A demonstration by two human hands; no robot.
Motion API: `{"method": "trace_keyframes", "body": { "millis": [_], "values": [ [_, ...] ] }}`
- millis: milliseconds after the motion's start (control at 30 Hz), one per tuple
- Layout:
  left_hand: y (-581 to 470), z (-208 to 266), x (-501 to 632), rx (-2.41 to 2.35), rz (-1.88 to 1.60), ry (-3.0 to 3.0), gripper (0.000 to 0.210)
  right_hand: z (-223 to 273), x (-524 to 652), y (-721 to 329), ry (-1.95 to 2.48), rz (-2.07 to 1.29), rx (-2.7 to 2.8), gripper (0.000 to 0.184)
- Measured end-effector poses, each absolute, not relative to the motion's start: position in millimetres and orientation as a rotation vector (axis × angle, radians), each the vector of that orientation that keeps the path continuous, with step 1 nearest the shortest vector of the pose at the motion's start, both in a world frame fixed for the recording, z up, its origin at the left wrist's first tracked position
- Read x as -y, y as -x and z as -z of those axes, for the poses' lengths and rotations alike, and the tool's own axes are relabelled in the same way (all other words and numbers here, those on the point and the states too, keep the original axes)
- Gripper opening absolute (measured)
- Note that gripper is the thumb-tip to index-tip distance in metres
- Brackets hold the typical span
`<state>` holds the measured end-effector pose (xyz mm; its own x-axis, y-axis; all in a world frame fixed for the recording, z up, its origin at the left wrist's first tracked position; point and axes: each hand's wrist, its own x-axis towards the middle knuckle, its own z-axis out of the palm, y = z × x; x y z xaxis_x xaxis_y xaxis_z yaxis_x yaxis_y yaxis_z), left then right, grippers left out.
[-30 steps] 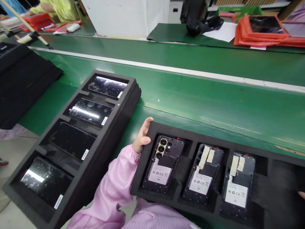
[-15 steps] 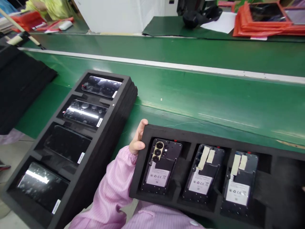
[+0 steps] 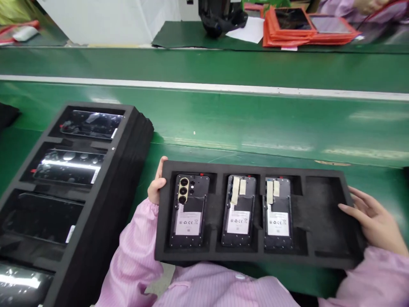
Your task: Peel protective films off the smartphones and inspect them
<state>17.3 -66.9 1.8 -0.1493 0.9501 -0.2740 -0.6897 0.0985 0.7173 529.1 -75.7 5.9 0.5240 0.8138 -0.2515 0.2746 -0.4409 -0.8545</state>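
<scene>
A black foam tray (image 3: pixel 220 258) spans the space in front of me, gripped at both short ends. My left hand (image 3: pixel 157 184) is closed on its left end, thumb on the rim. At the right end, my right hand (image 3: pixel 375 217) holds the edge, thumb on top and the lower fingers hidden behind. Three phone bodies without back covers lie in its slots. The left phone (image 3: pixel 191 211) shows a gold-framed camera row; the middle phone (image 3: pixel 239 211) and right phone (image 3: pixel 277 213) have beige tape strips over that area. The rightmost slot (image 3: pixel 327 213) holds no phone.
A stack of black foam trays (image 3: pixel 128 162) stands at left, its top one holding several dark phone screens (image 3: pixel 72 166). Behind runs a green bench (image 3: pixel 223 115) with a pale strip. Red-framed items (image 3: pixel 287 27) and a black object (image 3: pixel 220 19) sit beyond, near a co-worker's sleeve (image 3: pixel 338 10).
My view has turned right, so the stack sits further left. The held tray now looks more level, and my right hand has come into view on its right end.
</scene>
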Motion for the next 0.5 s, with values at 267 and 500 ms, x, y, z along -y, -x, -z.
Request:
{"method": "trace_keyframes", "body": {
  "millis": [267,500],
  "values": [
    [-15.4,6.3,62.2,-0.831,-1.515,-0.373,0.056,-2.6,78.3,-529.4,1.889,-0.880,0.908,0.071],
    [-12.6,5.5,50.3,-1.099,-1.406,-0.332,0.061,6.7,83.7,-541.4,1.916,-0.833,0.971,0.078]
  ]
}}
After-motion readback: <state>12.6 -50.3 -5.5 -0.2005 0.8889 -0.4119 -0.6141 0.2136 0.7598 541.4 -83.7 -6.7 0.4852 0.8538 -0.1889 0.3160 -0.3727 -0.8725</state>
